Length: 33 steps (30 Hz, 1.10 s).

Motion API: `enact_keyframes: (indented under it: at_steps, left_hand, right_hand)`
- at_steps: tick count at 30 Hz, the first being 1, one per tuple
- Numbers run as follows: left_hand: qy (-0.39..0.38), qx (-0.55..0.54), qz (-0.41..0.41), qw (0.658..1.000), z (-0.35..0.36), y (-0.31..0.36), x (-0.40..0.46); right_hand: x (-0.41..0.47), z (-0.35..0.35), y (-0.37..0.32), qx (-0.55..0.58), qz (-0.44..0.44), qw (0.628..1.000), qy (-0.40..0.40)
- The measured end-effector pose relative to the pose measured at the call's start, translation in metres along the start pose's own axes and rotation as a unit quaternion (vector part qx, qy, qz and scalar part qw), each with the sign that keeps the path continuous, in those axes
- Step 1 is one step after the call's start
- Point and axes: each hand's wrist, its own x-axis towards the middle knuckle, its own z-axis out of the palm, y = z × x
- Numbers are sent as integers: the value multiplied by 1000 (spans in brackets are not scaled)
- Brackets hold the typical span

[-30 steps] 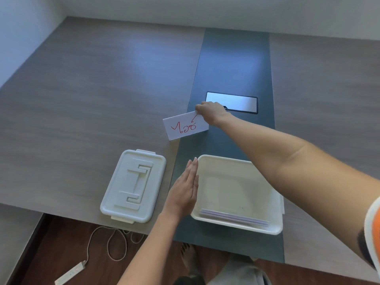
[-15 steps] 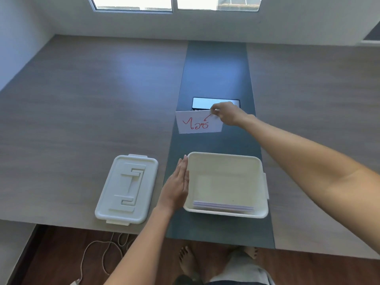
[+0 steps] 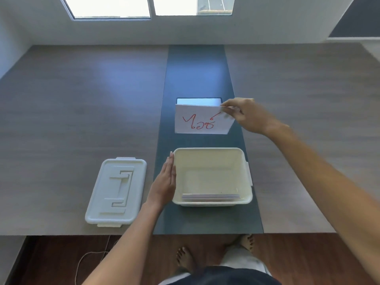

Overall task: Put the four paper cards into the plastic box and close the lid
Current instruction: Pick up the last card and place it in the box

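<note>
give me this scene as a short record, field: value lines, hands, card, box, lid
right hand: pinches the card's top right corner, holding it above the table
card: white, red writing facing the camera
left hand: flat against the box's left wall
box: open, cards stacked at its near wall
lid: off, on the table left of the box

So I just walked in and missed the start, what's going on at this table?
A person is packing paper cards into a plastic box. The right hand pinches a card with red writing by its corner, held up beyond the box. The left hand lies flat against the box's left wall. Some cards already lean inside at the near wall. The lid lies on the table, left of the box.
</note>
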Motion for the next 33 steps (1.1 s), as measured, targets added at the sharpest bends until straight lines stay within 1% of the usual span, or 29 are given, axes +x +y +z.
enact_keyframes:
  at_steps: [5, 8, 16, 22, 26, 33]
  left_hand:
    - [2, 5, -1, 1000, 0, 1, -1]
    - [6, 2, -4, 1000, 0, 0, 0]
    - [7, -10, -9, 1000, 1, -4, 0]
    - [11, -22, -12, 1000, 1, -1, -1]
    - [15, -25, -11, 1000, 1, -2, 0]
    - [15, -22, -14, 1000, 1, -1, -1]
  right_hand:
    - [-52, 6, 0, 43, 5, 999, 4]
    - [-77, 18, 4, 41, 14, 999, -7]
    - [-123, 59, 21, 37, 50, 996, -69]
    - [-141, 88, 25, -5, 85, 987, -134]
    - [-152, 103, 22, -26, 87, 981, -171]
    - [-159, 113, 24, -57, 106, 963, -240]
